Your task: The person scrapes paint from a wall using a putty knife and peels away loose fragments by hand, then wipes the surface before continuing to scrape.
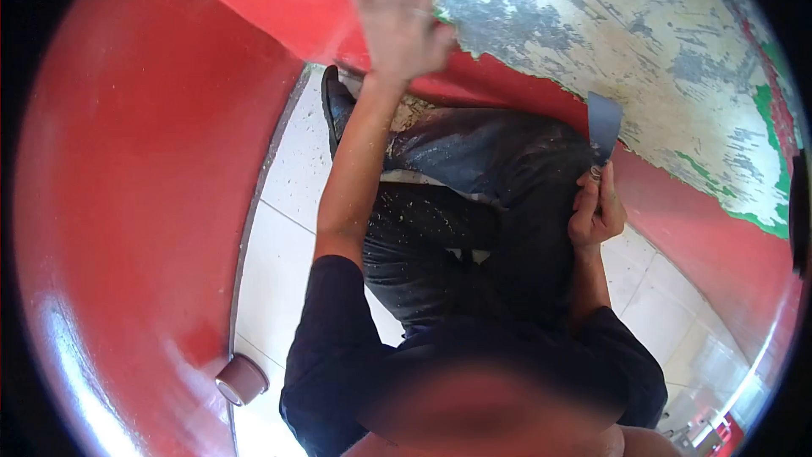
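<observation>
My left hand (399, 32) is stretched out at the red wall (279, 0), by the left edge of the scraped patch (592, 34). Its fingers are spread with nothing in them, a little smeared by motion. In my right hand (598, 213) is a putty knife (604, 123), its grey blade pointing up and overlapping the lower edge of the patch. The fingers close round its handle, beside my bent knee. White and grey show on the patch, with green paint along its ragged border.
Dark trousers (499, 152) dusted with paint flakes cover my folded legs, and a black shoe (338, 106) stands near the wall. A brown pot (243, 379) sits on the white tiled floor (275, 288) at lower left. Another red wall (152, 186) rises on the left.
</observation>
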The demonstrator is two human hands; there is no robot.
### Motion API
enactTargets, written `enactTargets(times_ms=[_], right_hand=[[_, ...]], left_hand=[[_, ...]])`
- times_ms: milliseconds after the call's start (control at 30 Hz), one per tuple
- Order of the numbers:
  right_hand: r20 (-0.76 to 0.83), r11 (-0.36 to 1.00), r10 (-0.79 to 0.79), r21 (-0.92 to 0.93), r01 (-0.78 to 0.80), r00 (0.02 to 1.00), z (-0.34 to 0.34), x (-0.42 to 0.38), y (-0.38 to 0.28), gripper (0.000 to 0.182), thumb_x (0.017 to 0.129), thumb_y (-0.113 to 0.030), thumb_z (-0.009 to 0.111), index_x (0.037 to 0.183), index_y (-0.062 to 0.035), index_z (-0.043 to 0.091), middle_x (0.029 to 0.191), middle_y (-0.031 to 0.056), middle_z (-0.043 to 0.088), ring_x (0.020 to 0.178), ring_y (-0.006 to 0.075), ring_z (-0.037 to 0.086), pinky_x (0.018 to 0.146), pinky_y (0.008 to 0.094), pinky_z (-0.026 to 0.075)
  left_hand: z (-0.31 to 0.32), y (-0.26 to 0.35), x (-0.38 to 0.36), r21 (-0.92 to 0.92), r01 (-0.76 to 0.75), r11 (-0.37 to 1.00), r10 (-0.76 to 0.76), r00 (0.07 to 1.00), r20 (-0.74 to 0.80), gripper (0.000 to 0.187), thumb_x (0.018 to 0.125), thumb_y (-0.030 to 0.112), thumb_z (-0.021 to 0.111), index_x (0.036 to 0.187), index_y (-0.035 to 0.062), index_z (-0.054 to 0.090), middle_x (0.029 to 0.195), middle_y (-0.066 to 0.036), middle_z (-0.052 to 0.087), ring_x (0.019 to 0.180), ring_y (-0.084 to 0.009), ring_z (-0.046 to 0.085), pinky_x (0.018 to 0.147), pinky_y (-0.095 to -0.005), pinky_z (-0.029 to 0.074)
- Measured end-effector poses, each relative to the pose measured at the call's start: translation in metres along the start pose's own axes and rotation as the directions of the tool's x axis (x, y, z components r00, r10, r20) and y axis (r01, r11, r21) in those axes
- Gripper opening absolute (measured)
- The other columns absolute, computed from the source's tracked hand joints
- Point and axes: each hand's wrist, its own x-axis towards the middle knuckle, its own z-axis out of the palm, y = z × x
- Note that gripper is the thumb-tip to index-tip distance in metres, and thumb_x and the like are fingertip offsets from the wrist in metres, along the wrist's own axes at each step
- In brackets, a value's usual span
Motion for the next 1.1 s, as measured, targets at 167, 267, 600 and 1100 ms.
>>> enactTargets(times_ms=[167,267,600,1100], right_hand=[[-0.01,0.999,0.003,-0.049,-0.003,1.0,-0.002,0.002,-0.001,0.035,0.084,0.005,0.057,0.119,0.0102,0.059,0.081,0.0148,0.069,0.065,0.0189,0.066,0.062,0.0264,0.051],[0.007,0.999,0.005,-0.039,-0.005,1.0,-0.003,0.0,-0.003,0.035,0.084,0.005,0.057,0.119,0.0089,0.06,0.082,0.0149,0.069,0.065,0.02,0.066,0.062,0.0273,0.051],[-0.014,0.994,-0.112,-0.014,0.112,0.994,0.0,0.003,-0.001,0.039,0.09,0.005,0.049,0.128,0.0059,0.054,0.078,0.0098,0.064,0.049,0.0061,0.048,0.047,0.0193,0.04],[-0.023,1.0,0.022,-0.016,-0.022,1.0,-0.005,-0.003,-0.013,0.036,0.087,0.006,0.056,0.123,0.0048,0.058,0.079,0.0104,0.066,0.055,0.0123,0.057,0.053,0.024,0.046]], left_hand=[[-0.008,0.005,0.009,-0.264,0.363,0.894,-0.408,0.902,-0.141,0.08,0.094,0.04,0.042,0.144,-0.0133,0.01,0.15,-0.037,0.007,0.141,-0.0497,0.009,0.112,-0.0594,0.008],[-0.008,0.014,0.006,-0.243,0.315,0.917,-0.353,0.927,-0.13,0.079,0.095,0.042,0.041,0.144,-0.0137,0.012,0.15,-0.037,0.006,0.142,-0.049,0.007,0.112,-0.0599,0.007],[-0.013,0.004,0.072,-0.018,0.065,0.998,-0.068,0.973,-0.222,0.068,0.093,0.054,0.042,0.15,0.0202,0.028,0.155,-0.025,0.012,0.143,-0.0459,0.007,0.108,-0.0685,-0.001],[-0.024,0.076,-0.008,-0.332,-0.048,0.942,0.089,0.99,0.111,0.053,0.087,0.034,0.061,0.137,0.0185,0.051,0.148,-0.007,0.04,0.139,-0.0268,0.032,0.114,-0.0542,0.013]])
